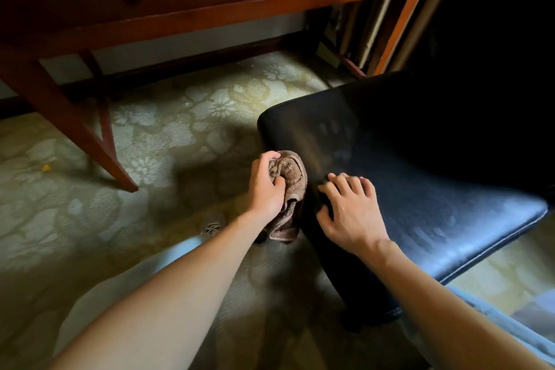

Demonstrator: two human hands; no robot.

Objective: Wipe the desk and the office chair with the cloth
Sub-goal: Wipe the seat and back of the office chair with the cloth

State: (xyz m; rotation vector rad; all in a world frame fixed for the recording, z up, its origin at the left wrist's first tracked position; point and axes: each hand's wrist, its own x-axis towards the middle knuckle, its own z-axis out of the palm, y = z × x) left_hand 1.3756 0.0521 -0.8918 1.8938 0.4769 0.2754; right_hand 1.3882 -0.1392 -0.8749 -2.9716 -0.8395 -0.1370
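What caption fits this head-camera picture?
The left hand grips a brown cloth beside the black chair seat; the right hand rests on it.

The left grip (265, 186) bunches the brown cloth (289, 177) against the side edge of the black chair seat (420, 174). The right grip (351, 207) rests on the seat, fingers spread. Beyond, the wooden surface (180, 18) stands on patterned carpet (75, 219).
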